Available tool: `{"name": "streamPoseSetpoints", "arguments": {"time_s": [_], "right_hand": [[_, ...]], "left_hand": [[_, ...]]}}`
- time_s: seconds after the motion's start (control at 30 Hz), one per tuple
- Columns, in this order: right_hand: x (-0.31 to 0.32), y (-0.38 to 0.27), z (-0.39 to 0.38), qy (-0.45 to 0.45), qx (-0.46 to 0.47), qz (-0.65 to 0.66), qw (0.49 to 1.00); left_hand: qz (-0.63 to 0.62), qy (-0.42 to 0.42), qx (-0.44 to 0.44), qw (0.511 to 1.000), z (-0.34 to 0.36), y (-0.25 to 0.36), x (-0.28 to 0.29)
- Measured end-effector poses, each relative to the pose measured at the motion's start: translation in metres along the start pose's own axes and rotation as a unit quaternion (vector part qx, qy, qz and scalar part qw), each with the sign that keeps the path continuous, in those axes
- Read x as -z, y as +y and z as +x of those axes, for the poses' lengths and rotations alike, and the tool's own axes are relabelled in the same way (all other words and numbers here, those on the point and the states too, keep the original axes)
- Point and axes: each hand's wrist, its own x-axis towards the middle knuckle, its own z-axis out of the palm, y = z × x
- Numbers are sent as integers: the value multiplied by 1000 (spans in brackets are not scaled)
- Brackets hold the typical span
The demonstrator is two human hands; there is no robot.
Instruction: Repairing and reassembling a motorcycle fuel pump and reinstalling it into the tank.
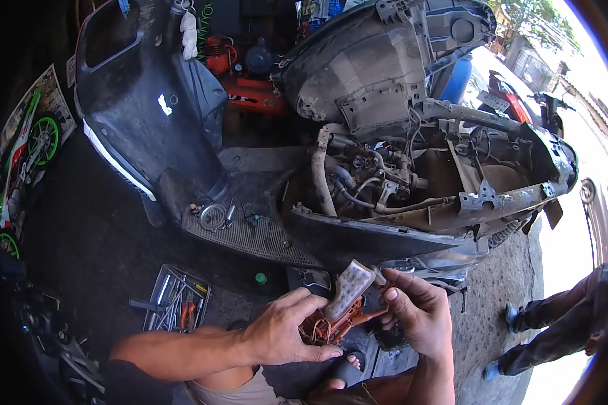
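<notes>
My left hand [284,327] is closed around an orange part [341,324] with thin wires, low in the middle of the head view. A pale, dotted rectangular piece [348,287] stands tilted up from it, close by my left thumb and fingers. At the right of that piece, my right hand [419,310] has thumb and index finger pinched at a small piece [380,277], too small to name clearly, beside the orange part's arm.
A partly stripped scooter [392,175] spans the view, with metal pieces [213,216] on its footboard. A tool tray [172,304] lies lower left, a red compressor [253,94] behind. Another person's legs [554,324] are at the right. A green-wheeled bike [40,142] is far left.
</notes>
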Motion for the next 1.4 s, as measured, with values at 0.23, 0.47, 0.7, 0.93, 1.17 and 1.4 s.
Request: {"name": "streamPoseSetpoints", "arguments": {"time_s": [0.23,0.47,0.7,0.93,1.17,1.4], "right_hand": [[2,2,4,-22,-27,8,999],[-4,11,8,-8,-12,52,999],[-5,6,8,-14,-45,54,997],[1,2,7,-62,-39,41,996],[-1,2,9,-51,-41,64,996],[3,4,9,-60,-54,41,996]], "left_hand": [[16,1,-12,1000,4,0,-6],[12,-8,-15,1000,6,4,-7],[-35,-30,14,999,6,7,-3],[-34,-42,16,998,7,9,-2],[-64,-42,11,997,8,9,0],[-75,-59,22,995,8,8,0]]}}
